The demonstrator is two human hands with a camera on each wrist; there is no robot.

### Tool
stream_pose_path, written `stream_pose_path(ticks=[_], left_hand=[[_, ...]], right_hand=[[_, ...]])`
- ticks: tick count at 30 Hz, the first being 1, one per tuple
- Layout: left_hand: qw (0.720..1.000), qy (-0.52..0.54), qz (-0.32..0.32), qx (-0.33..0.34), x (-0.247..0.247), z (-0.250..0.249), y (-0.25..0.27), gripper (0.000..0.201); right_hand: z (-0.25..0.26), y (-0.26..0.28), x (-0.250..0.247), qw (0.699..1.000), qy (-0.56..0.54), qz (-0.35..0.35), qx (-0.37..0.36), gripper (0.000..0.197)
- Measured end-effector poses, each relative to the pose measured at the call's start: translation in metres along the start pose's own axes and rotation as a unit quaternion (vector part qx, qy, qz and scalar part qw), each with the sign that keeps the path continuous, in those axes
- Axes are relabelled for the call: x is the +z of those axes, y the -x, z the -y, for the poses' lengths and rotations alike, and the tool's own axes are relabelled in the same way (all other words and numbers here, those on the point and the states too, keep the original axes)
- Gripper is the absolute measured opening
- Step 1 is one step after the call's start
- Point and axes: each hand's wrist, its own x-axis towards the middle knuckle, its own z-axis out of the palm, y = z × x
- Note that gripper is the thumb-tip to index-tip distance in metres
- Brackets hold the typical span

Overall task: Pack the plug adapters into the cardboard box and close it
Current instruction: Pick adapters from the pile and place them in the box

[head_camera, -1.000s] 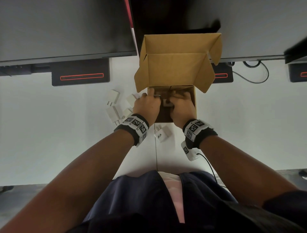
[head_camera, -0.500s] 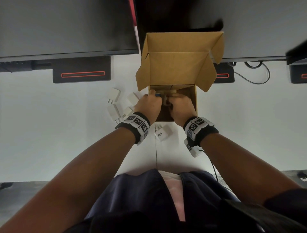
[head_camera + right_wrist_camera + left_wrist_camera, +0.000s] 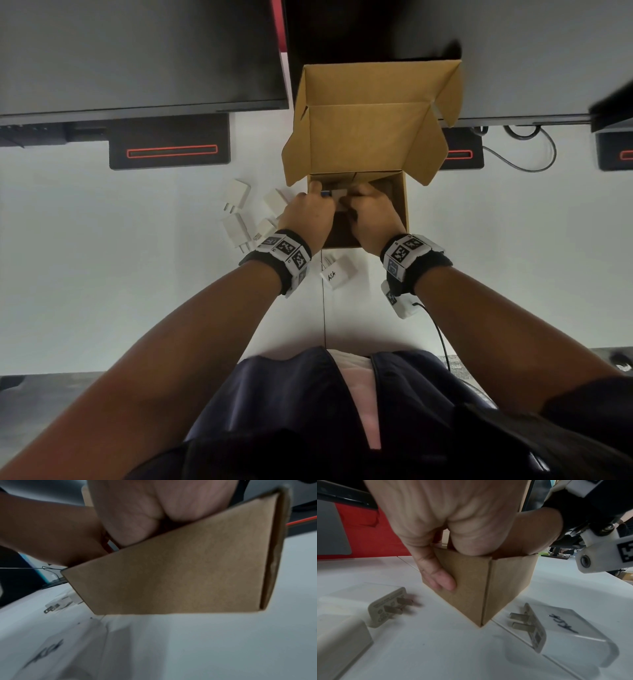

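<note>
Both hands stay sunk in the open cardboard box (image 3: 370, 137) mid-bench, barely shifted since a second ago. Left hand (image 3: 310, 219) pinches the box's left wall, one finger outside. Right hand (image 3: 371, 219) reaches inside, its grip hidden, so I can't tell. One box. Five white plug adapters (image 3: 339, 272) lie out on the bench (image 3: 102, 274): four left, one in front.

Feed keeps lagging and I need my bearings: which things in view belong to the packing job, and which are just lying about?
Job: cardboard box, loose plug adapters left of it, marked adapter in front, left hand, right hand.
Lying about: monitors, monitor base, cable.
</note>
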Motion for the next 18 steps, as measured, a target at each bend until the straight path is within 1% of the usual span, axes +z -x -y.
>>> stream_pose_path(ticks=[4,6,9,12,15,16,18], left_hand=[[0.999,0.039,-0.013,0.002,0.0,0.006,0.002,0.019],[0.997,0.067,-0.036,0.023,0.001,0.012,0.006,0.024],[0.993,0.075,-0.076,0.058,0.006,0.023,0.022,0.029],[0.984,0.088,-0.128,0.084,0.011,0.039,0.041,0.029],[0.972,0.114,-0.171,0.117,0.013,0.061,0.056,0.027],[0.969,0.12,-0.183,0.114,0.014,0.07,0.06,0.026],[0.97,0.124,-0.195,0.08,0.017,0.089,0.064,0.021]], right_hand=[[0.005,0.003,0.0,0.999,-0.028,-0.009,0.017,0.023],[0.007,0.007,0.002,0.999,-0.038,-0.028,0.021,0.023],[0.012,0.013,0.006,0.997,-0.04,-0.058,0.017,0.027],[0.026,0.02,0.007,0.996,-0.037,-0.078,-0.01,0.025],[0.047,0.027,0.008,0.992,-0.062,-0.1,-0.049,0.023],[0.055,0.029,0.009,0.99,-0.069,-0.103,-0.062,0.022],[0.068,0.031,0.013,0.989,-0.07,-0.105,-0.082,0.022]])
